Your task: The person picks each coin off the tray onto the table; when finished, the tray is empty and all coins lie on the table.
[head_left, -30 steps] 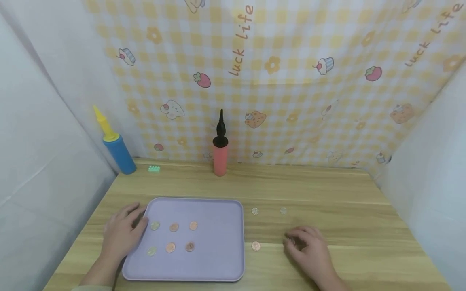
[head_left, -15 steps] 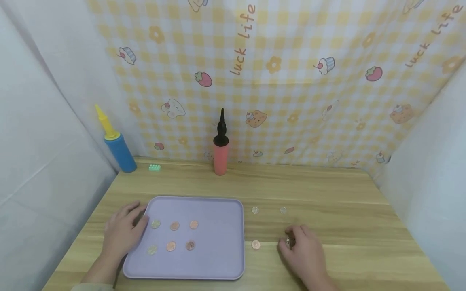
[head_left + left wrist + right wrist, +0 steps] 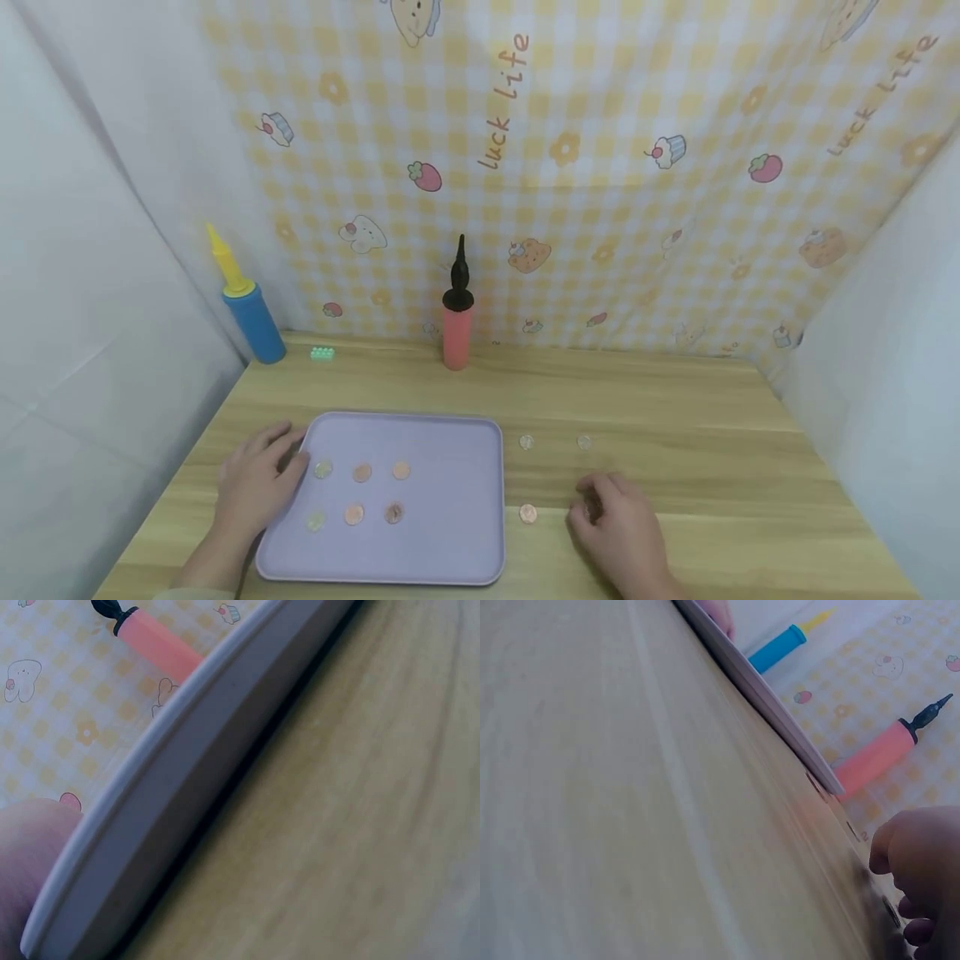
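Note:
My left hand (image 3: 255, 483) rests at the left edge of a lilac tray (image 3: 450, 500). Its thumb lies over the rim, and the fingers are loosely bent. Several coins sit in two rows inside the tray, among them a copper coin (image 3: 354, 514) and a duller one (image 3: 316, 521). On the table, my right hand (image 3: 618, 525) has its fingers curled, pinching a small coin (image 3: 589, 509) mostly hidden between thumb and fingers. Near it lie a copper coin (image 3: 528, 514) and two silver coins, one left (image 3: 527, 442) and one right (image 3: 584, 442).
A blue balloon pump (image 3: 255, 325) with a yellow nozzle stands at the back left, beside a mint toy brick (image 3: 322, 353). Farther right is a pink pump (image 3: 456, 340) with a black top. A checked cloth (image 3: 600, 200) hangs behind the wooden table (image 3: 712, 433).
My right hand has shifted slightly left on the table with the coin, closer to the copper coin. The left hand stays at the tray's edge. The head view has tilted slightly.

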### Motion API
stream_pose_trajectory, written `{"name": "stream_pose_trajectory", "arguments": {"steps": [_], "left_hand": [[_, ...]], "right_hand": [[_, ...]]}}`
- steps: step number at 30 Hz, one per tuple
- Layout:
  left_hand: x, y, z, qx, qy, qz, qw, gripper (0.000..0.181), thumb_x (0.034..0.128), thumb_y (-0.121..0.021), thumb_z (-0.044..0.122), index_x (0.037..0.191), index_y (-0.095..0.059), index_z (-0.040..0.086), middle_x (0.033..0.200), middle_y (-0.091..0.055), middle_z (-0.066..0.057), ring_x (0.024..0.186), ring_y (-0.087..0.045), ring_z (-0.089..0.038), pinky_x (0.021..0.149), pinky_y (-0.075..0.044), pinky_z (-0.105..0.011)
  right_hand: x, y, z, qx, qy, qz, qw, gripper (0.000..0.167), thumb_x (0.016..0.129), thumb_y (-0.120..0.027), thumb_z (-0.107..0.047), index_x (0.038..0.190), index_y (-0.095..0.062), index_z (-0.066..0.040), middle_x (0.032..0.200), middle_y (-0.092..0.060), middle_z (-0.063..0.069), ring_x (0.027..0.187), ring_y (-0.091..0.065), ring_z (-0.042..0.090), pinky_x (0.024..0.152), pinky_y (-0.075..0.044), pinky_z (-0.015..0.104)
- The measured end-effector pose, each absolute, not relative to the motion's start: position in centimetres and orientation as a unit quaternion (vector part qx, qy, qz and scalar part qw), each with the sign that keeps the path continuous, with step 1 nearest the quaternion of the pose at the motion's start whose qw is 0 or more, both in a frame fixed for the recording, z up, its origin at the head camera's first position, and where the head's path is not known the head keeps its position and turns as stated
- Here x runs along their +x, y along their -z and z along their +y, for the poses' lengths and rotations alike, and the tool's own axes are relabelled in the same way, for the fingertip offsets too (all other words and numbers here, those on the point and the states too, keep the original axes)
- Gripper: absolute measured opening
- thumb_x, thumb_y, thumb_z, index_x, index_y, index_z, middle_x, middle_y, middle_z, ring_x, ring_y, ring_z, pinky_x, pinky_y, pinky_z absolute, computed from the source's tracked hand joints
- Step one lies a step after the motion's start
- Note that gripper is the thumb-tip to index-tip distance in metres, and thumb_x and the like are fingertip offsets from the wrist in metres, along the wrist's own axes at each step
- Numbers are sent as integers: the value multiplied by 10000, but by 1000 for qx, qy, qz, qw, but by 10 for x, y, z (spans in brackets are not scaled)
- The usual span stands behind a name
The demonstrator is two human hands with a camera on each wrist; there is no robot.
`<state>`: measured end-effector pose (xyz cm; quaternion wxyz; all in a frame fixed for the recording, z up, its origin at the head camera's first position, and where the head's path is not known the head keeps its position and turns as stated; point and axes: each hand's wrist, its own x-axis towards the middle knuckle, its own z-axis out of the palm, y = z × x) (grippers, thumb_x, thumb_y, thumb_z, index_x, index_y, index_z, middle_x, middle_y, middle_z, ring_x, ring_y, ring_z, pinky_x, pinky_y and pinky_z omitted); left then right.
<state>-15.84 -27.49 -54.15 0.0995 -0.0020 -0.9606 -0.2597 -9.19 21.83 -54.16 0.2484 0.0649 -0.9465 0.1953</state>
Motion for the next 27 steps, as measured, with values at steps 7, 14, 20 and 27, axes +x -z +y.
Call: {"name": "stream_pose_trajectory", "arguments": {"steps": [7,14,20,27], "left_hand": [[-159,543,-274,3,258,-960,107,444,1075,-582,301,1408,-661,18,1547,-482,-305,1388,-374,-616,1074,-226,-817],[-160,545,-272,-4,259,-959,115,427,1071,-591,292,1397,-671,28,1542,-494,-296,1387,-386,-603,1074,-237,-811],[-156,547,-272,-2,258,-960,109,428,1068,-604,293,1401,-676,33,1539,-505,-290,1394,-391,-595,1070,-245,-804],[-156,542,-272,2,262,-959,107,439,1076,-585,298,1416,-661,31,1547,-488,-296,1399,-380,-600,1089,-227,-812]], "right_hand": [[-100,549,179,185,-222,-900,326,250,722,-857,-186,950,-762,-144,920,-662,-54,850,-624,137,727,-581,364],[-103,548,123,259,-250,-877,319,207,754,-820,-199,944,-740,-182,946,-638,-80,897,-621,148,786,-537,393],[-102,547,86,309,-219,-863,333,211,737,-819,-235,925,-731,-201,939,-610,-79,880,-600,130,760,-511,348],[-100,542,54,341,-187,-866,314,223,725,-864,-280,916,-761,-232,901,-598,-112,852,-549,87,738,-440,268]]}}
